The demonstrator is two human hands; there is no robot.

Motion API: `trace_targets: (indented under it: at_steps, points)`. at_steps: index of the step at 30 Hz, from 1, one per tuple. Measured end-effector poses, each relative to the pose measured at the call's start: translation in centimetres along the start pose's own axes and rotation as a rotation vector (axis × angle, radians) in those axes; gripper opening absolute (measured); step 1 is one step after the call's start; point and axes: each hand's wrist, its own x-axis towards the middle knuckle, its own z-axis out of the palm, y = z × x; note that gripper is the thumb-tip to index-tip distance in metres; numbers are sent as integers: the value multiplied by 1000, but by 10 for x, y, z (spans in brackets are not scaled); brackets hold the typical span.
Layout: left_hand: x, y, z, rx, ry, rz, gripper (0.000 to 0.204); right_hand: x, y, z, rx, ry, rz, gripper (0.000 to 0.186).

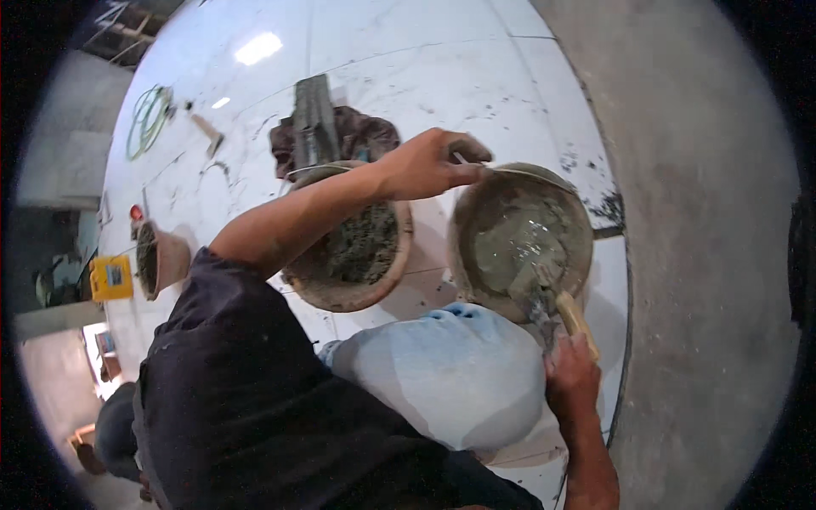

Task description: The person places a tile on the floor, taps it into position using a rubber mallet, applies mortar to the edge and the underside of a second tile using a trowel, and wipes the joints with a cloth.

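Wet grey mortar [523, 238] fills the lower part of a round bucket [465, 285] standing in front of my knee. My left hand [438, 163] reaches across to this bucket's far left edge, its fingers and thumb curled at the rim where the thin wire handle [535, 173] begins; exactly what they grip is partly hidden. At the near right side, my right hand [571, 374] is closed on a trowel with a pale wooden handle [578, 325]. The trowel's grey, mortar-coated metal part slants into the bucket at the near rim.
Under my left forearm stands a second bucket [406, 246] with darker, coarse mix. Behind it lie a dark cloth [370, 132] and a grey board [314, 115]. Further left are a hammer-like tool [206, 132], coiled hose [149, 119], small bucket [174, 259] and yellow jug [111, 278].
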Motion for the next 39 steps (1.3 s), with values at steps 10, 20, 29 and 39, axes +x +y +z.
trace_targets:
  at_steps: [10,20,29,39]
  points:
    - [8,5,-93,242,222,-10,46,155,-140,-7,703,-346,-475,53]
    - [-30,-178,-151,-359,435,-585,48,109,-20,-44,987,54,-55,47]
    - [-65,-250,-118,757,1072,-682,96,51,23,-26,1060,168,171,68]
    - [-106,-251,-162,668,905,-619,100,41,80,-26,733,271,331,47]
